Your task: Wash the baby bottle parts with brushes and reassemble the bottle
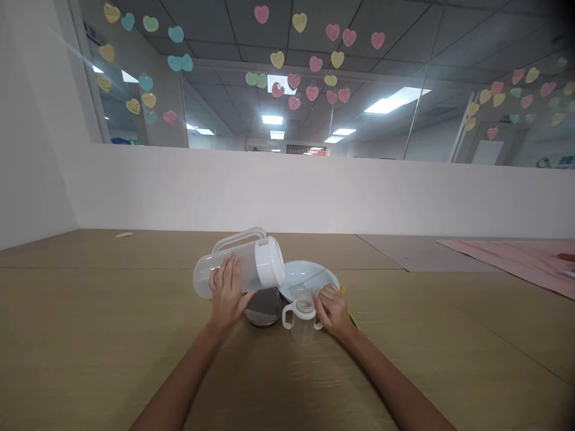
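Observation:
A clear plastic pitcher (245, 263) with a white lid and a looped handle lies tipped in the air, its lid end to the right. My left hand (228, 293) is wrapped round its body from the near side. Below and right of the lid stands a small clear two-handled cup (303, 326) with a white collar and an open top. My right hand (333, 310) is closed at the cup's right handle, hiding part of it. Behind the cup is a pale blue-white basin (309, 270). Under the pitcher sits a dark round metal dish (263, 308), partly covered.
Something green (354, 320) and yellow shows behind my right hand. A pink cloth (516, 260) lies at the far right of the wooden table (112, 335). A small pale flat piece (124, 234) rests at the back left. A white wall (215, 188) with windows above borders the table.

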Demonstrator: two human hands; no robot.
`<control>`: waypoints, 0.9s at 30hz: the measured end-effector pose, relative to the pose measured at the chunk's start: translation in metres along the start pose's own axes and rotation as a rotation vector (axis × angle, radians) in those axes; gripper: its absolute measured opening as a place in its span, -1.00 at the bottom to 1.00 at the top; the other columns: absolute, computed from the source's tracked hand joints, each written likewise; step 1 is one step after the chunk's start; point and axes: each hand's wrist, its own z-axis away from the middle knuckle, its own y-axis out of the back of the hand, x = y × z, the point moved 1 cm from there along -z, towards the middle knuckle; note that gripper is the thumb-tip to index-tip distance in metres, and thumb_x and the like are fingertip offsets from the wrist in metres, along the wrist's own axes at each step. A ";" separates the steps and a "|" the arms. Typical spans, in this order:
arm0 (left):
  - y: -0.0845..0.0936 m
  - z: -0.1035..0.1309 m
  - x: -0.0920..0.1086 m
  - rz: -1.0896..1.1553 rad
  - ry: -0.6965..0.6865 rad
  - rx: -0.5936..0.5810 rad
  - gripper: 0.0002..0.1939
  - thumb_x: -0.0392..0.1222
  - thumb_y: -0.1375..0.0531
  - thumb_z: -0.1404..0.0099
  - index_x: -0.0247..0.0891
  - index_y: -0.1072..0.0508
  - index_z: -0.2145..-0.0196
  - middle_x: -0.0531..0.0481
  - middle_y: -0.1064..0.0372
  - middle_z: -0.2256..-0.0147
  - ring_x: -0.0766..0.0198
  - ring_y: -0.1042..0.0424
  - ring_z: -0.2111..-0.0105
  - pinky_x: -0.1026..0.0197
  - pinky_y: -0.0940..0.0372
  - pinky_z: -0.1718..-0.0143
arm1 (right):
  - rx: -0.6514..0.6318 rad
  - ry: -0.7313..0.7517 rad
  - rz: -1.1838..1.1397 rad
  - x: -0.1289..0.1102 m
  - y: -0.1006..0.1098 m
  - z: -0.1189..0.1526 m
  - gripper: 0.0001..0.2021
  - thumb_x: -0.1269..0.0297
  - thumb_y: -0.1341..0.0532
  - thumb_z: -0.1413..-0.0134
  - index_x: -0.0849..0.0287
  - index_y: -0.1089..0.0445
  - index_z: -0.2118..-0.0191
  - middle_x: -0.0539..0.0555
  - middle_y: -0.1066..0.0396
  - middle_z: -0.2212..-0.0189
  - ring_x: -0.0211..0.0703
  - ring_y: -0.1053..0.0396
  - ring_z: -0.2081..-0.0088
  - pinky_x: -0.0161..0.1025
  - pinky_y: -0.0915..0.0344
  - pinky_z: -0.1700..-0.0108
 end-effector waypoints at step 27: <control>0.002 0.000 0.000 -0.007 -0.031 -0.037 -0.26 0.03 -0.14 -0.17 -0.45 -0.07 -0.19 -0.40 -0.06 -0.15 -0.13 -0.03 -0.16 -0.09 0.14 -0.13 | -0.006 0.009 0.018 0.002 -0.001 0.000 -0.67 0.44 0.00 -0.14 0.16 -0.09 0.64 -0.05 -0.03 0.67 -0.28 0.01 0.54 -0.25 0.01 0.40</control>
